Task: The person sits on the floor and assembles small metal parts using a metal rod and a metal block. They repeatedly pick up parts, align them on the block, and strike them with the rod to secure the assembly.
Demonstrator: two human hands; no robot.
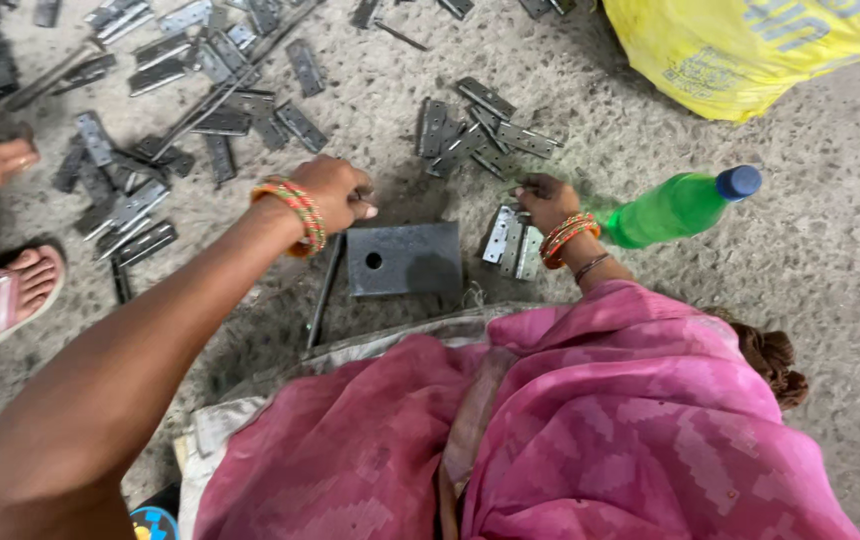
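Left hand [335, 190] at 11 o'clock of the steel block [405, 258], fingers curled, grip contents can't tell. Right hand [547, 200] at 2 o'clock, grip narrow, fingertips on the stacked hinges [510, 240] on the floor [830, 260]. Green bottle [680, 207] with blue cap at 3 o'clock; yellow sack [750, 50] with blue print at 1 o'clock.

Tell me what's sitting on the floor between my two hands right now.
In the head view, a dark square metal block with a round hole lies between your left hand and right hand, beside a small stack of hinges.
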